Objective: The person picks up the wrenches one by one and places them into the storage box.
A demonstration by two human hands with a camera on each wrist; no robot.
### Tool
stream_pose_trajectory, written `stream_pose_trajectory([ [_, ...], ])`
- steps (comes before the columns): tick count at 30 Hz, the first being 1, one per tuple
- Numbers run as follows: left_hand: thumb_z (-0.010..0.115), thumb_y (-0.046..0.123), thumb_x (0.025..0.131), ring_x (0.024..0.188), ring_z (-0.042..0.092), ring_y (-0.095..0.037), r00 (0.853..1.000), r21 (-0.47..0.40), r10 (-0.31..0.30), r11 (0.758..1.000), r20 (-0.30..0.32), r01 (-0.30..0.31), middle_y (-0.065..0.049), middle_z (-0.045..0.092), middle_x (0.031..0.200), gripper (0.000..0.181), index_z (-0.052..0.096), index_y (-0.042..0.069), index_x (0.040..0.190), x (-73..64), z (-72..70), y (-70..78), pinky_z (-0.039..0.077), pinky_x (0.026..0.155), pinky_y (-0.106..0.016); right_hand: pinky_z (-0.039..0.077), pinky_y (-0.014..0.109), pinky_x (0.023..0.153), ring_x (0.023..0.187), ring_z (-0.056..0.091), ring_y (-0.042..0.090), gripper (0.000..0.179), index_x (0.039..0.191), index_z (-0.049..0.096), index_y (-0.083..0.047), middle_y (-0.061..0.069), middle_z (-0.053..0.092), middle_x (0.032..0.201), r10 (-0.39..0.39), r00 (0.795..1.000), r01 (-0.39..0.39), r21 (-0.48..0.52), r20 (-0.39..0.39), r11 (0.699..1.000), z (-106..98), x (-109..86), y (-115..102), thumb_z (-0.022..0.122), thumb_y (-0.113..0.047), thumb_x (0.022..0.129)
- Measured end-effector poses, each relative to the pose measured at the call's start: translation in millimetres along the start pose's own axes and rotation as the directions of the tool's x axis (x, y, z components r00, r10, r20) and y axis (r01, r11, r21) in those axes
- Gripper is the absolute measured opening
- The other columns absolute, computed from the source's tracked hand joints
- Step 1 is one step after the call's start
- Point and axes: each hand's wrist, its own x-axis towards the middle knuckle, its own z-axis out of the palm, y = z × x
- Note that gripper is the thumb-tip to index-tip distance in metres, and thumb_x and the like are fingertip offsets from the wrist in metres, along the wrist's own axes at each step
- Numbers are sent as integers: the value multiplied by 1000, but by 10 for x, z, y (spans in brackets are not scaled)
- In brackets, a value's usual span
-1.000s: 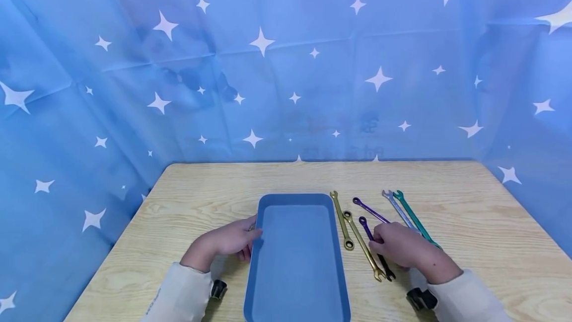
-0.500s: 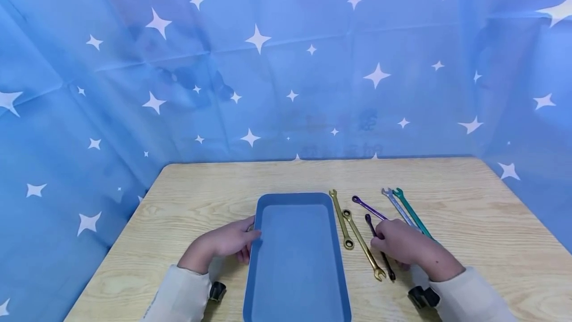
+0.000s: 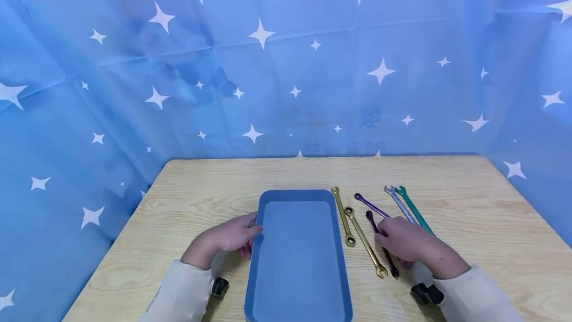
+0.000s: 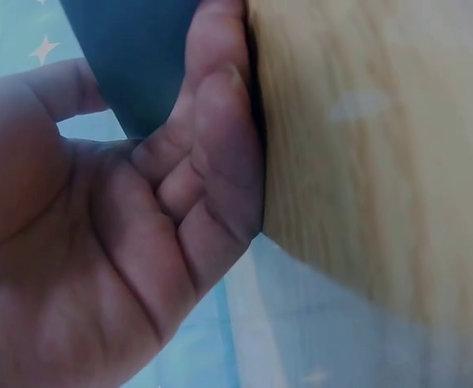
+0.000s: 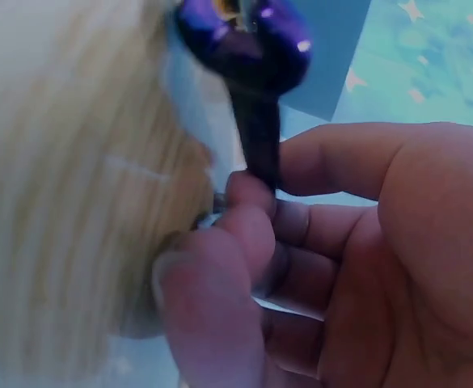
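Observation:
A blue rectangular tray (image 3: 297, 262) lies lengthwise in the middle of the wooden table. My left hand (image 3: 230, 236) grips its left side, thumb over the rim and fingers bent against the outside wall, as the left wrist view confirms. On the right, my right hand (image 3: 404, 238) pinches a dark purple combination wrench (image 5: 256, 121) by its shaft, between thumb and fingers. Its open end rises toward the camera in the right wrist view. Left of that hand lie two gold wrenches (image 3: 364, 240). Beyond it are a purple wrench (image 3: 372, 205), a silver-blue wrench (image 3: 402, 206) and a green wrench (image 3: 415, 210), partly hidden by the hand.
Bare wooden tabletop (image 3: 214, 183) stretches behind and left of the tray. A blue curtain (image 3: 286, 73) with white stars hangs around the table's back and sides. Black wrist mounts (image 3: 426, 294) sit under both cuffs.
The right hand has shifted the dark purple wrench slightly right, away from the gold ones, and turned it so its open end shows more edge-on. The left hand stays on the tray.

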Motion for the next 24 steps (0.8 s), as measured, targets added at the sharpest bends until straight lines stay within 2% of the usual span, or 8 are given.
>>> stream_pose_trajectory([
  [6,42,26,106,62,66,-23,1000,-20,-13,1000,-5,12,-12,64,74,43,42,9,146,-1,-5,16,58,59,-35,39,28,41,42,40,13,31,73,54,-10,0,44,55,-72,997,74,52,-33,996,-80,-16,-27,50,-17,103],
  [10,42,27,106,61,66,-23,1000,-31,-19,999,-16,18,-13,64,73,48,38,9,150,4,0,8,59,59,-36,38,28,42,43,40,12,32,74,54,-10,-2,44,54,-114,991,120,89,-69,989,-120,-21,-86,49,-20,104],
  [16,44,28,106,59,68,-26,998,-74,-62,995,-21,61,-14,66,71,69,8,10,162,-14,10,23,60,60,-37,38,25,40,43,40,10,34,74,45,-8,-2,43,55,-157,983,175,221,-96,959,-128,-42,-150,47,-20,105],
  [20,43,26,106,59,68,-27,998,-80,-56,995,-20,54,-14,67,70,67,8,15,162,-27,0,40,60,59,-38,34,24,40,41,35,9,37,73,41,-7,-3,38,52,-164,978,195,289,-125,937,-127,-62,-193,48,-22,105],
  [24,42,25,105,60,67,-27,999,-90,-43,995,-30,40,-14,67,69,68,7,20,163,-9,-2,41,60,59,-38,34,24,39,40,36,9,39,73,42,-7,-5,36,51,-159,975,201,307,-156,930,-106,-68,-253,50,-29,105],
])
